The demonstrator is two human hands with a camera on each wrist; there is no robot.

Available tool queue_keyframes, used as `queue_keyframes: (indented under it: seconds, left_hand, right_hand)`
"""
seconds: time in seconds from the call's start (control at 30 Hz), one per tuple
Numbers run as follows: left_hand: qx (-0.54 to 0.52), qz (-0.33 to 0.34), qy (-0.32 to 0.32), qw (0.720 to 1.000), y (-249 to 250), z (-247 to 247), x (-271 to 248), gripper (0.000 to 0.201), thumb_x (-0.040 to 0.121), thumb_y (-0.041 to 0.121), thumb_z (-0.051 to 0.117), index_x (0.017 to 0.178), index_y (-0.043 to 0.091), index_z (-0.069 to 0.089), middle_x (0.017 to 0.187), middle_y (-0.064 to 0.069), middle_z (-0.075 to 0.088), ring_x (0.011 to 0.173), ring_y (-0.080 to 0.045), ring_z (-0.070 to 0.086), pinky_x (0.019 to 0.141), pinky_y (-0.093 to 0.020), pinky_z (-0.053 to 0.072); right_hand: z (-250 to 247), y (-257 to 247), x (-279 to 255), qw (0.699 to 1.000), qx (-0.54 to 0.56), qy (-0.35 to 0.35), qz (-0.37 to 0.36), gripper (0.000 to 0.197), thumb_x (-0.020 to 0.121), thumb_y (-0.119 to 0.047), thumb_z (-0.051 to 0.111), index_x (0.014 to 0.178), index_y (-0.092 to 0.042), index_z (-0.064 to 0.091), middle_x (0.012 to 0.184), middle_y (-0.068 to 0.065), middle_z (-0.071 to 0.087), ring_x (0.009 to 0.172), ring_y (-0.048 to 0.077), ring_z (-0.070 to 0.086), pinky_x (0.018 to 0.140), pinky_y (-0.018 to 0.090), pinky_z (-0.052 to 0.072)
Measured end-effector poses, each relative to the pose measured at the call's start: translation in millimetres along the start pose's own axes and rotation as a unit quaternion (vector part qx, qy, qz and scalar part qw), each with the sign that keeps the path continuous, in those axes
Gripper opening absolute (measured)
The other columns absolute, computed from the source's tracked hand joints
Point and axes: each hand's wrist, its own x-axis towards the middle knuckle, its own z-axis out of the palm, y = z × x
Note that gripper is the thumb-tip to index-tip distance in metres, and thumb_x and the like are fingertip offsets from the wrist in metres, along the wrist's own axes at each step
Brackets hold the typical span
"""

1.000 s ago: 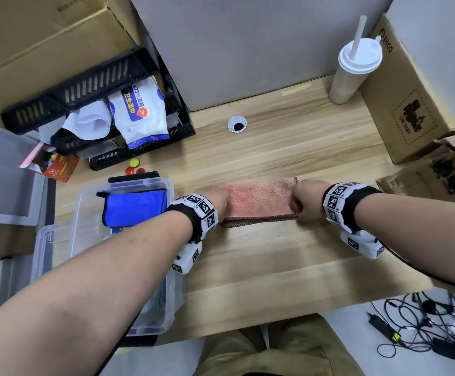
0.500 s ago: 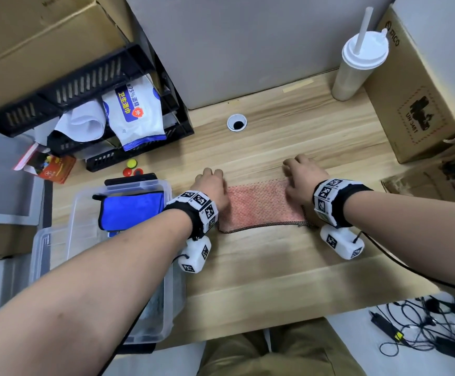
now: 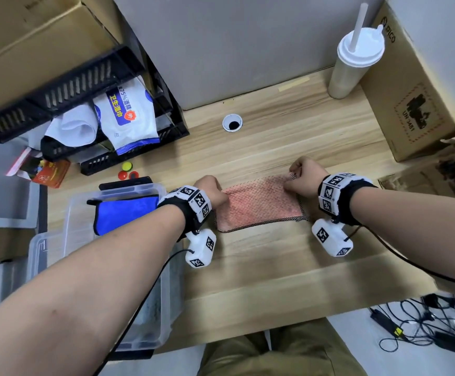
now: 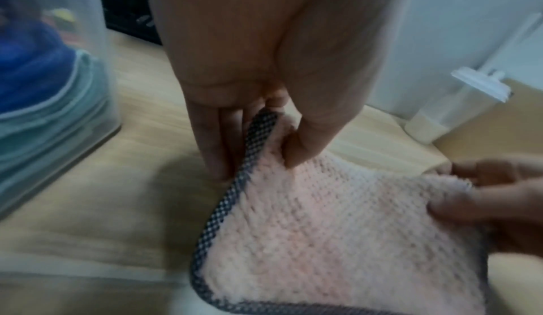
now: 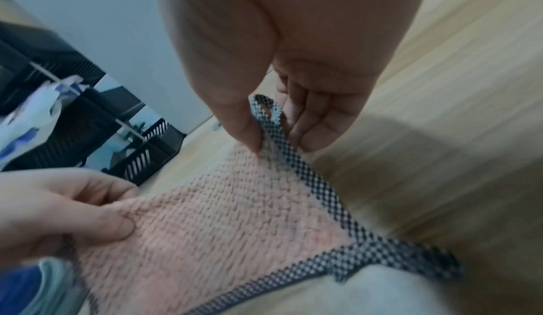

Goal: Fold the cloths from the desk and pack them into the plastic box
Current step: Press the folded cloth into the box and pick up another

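Fingers of both hands are curled onto the far corners of the pink knitted cloth with its dark checked edging (image 3: 259, 203), seen from the head camera: the left hand (image 3: 210, 191) pinches the corner at about ten o'clock of the cloth, the right hand (image 3: 303, 177) the corner at about two o'clock, while the near edge lies on the pale wooden desk (image 3: 275, 267). At nine o'clock from the cloth stands the clear plastic box (image 3: 139, 267), just beside it, with a folded blue cloth (image 3: 124, 213) at its far end. In the left wrist view the thumb and fingers (image 4: 211, 139) close on the lifted corner, with the trim standing up between them; the grip looks shallow, so the corner could slip out if the hand pulls toward the body too fast. In the right wrist view the thumb and fingertips (image 5: 311, 134) hold only the checked trim and its small hanging loop (image 5: 264, 108), not the pile itself; I judge this the weaker hold, and the loop could tug free or twist the corner. If one corner travels ahead of the other, the fold would land skewed and the edges would not meet. A tall white lidded cup with a straw (image 3: 356, 55) stands well apart at one o'clock, an unlikely hazard.
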Motion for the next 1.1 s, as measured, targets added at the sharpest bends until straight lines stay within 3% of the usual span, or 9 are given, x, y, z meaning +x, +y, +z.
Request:
queue_keyframes:
  seconds: [0.07,0.2,0.4,0.53,0.63,0.77,0.87,1.03,1.1]
  left_hand:
    - [-0.067,-0.015,-0.04,0.997,5.2,-10.0,-4.6,0.013,0.077,0.015,0.074,0.077,0.006,0.064,0.068,-0.01,0.068,0.065,-0.026,0.069,0.053,-0.033,0.056]
    - [-0.245,0.009,-0.089,0.965,29.4,-28.8,-24.8,0.019,0.091,0.002,0.063,0.092,0.011,0.045,0.064,-0.017,0.06,0.037,-0.017,0.061,0.032,-0.022,0.045]
    - [-0.328,0.083,-0.093,0.936,61.5,-57.1,-44.8,0.017,0.094,0.005,0.057,0.102,0.019,0.05,0.077,-0.013,0.063,0.041,-0.017,0.063,0.038,-0.025,0.052]
    - [-0.342,0.079,-0.074,0.934,65.6,-73.4,-55.4,0.045,0.093,0.008,0.052,0.126,0.038,0.049,0.072,-0.004,0.065,0.047,-0.022,0.065,0.05,-0.032,0.057]
    - [-0.358,0.039,-0.095,0.928,67.6,-83.4,-63.8,0.027,0.094,0.02,0.047,0.119,0.025,0.056,0.071,-0.009,0.064,0.055,-0.027,0.064,0.063,-0.035,0.055]
    - [-0.371,0.023,-0.095,0.924,63.5,-85.9,-63.7,0.033,0.098,0.043,0.049,0.093,0.012,0.059,0.077,-0.009,0.064,0.059,-0.021,0.062,0.064,-0.034,0.055]
    - [-0.345,0.048,-0.066,0.935,58.5,-81.1,-60.1,0.027,0.091,0.032,0.067,0.074,0.014,0.057,0.067,-0.004,0.065,0.054,-0.016,0.063,0.059,-0.029,0.057]
    - [-0.27,0.076,-0.054,0.958,50.0,-73.3,-56.7,0.021,0.078,0.006,0.076,0.073,0.016,0.058,0.063,-0.005,0.061,0.052,-0.015,0.057,0.054,-0.025,0.052]
    - [-0.235,0.105,-0.029,0.966,49.9,-74.0,-54.3,0.023,0.077,-0.001,0.073,0.075,0.018,0.06,0.06,0.001,0.056,0.051,-0.011,0.052,0.05,-0.02,0.046]
  right_hand:
    - [-2.7,-10.1,-5.4,0.999,0.046,0.004,0.003,0.042,0.072,-0.021,0.079,0.106,-0.018,0.056,0.082,-0.001,0.056,0.077,0.019,0.056,0.065,0.022,0.038]
    - [-7.4,-42.7,-21.9,0.989,0.137,-0.034,-0.039,0.043,0.07,-0.014,0.083,0.106,-0.017,0.059,0.071,-0.004,0.054,0.056,0.008,0.05,0.041,0.014,0.035]
    - [-9.4,-86.0,-31.9,0.971,0.209,-0.059,-0.096,0.049,0.073,-0.002,0.076,0.116,-0.008,0.053,0.062,-0.004,0.056,0.042,0.004,0.051,0.049,0.022,0.045]
    - [-20.6,-99.1,-35.8,0.968,0.211,-0.051,-0.129,0.048,0.074,-0.002,0.074,0.115,-0.013,0.051,0.067,-0.004,0.058,0.044,-0.001,0.052,0.049,0.015,0.043]
    - [-22.5,-102.7,-36.6,0.969,0.19,-0.049,-0.152,0.053,0.069,-0.003,0.074,0.118,-0.01,0.053,0.073,-0.003,0.061,0.055,0.007,0.055,0.061,0.024,0.049]
    - [-16.6,-102.2,-45.0,0.959,0.191,-0.075,-0.196,0.048,0.068,0.002,0.075,0.108,-0.016,0.054,0.07,-0.005,0.06,0.053,0.009,0.054,0.056,0.026,0.048]
    - [-11.6,-99.3,-47.7,0.95,0.21,-0.118,-0.199,0.041,0.069,0.01,0.073,0.095,-0.016,0.056,0.057,-0.012,0.058,0.052,0.006,0.05,0.059,0.025,0.045]
    - [-17.9,-95.3,-52.4,0.944,0.248,-0.169,-0.136,0.036,0.074,-0.006,0.073,0.108,-0.011,0.06,0.066,-0.002,0.07,0.065,0.015,0.062,0.064,0.027,0.047]
    - [-19.6,-92.2,-48.2,0.957,0.24,-0.116,-0.112,0.035,0.08,-0.002,0.067,0.114,-0.008,0.058,0.07,0.0,0.068,0.062,0.014,0.06,0.061,0.025,0.046]
